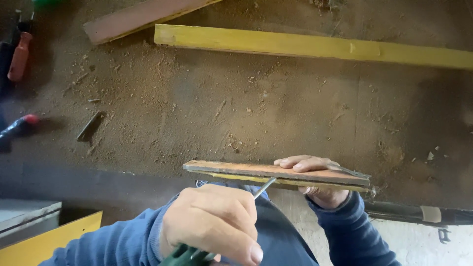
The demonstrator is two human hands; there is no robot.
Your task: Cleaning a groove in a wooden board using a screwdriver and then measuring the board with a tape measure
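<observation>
Leftmost, at the frame's edge: a reddish tool handle (19, 56) and a dark, red-tipped tool (18, 126), both lying on the sawdust-covered surface (197, 108), well apart from the work. Nearby, a small dark sliver of wood (90, 125) resting in the dust. Lower left, a yellow board edge (54, 241) beside a grey block (27, 216), off the surface.

Further along, the left hand (212, 224) closed tight around a green-handled screwdriver (189, 256), thumb pressed down the grip, thin metal shaft angled up so the tip meets the near edge of a narrow wood strip (276, 173). Judged as a prying or scraping hold, steadied by the firm fist.

Then the strip itself, lying at the surface's near edge, reddish on top and yellow along its side, overhanging slightly toward the body. Right hand (315, 180) clamped on it, fingers curled over the top and thumb beneath, apparently bracing it against the tool's push.

Above, two long boards: a pinkish plank (138, 17) and a yellow batten (315, 47) stretching rightward, set clear of the work.
</observation>
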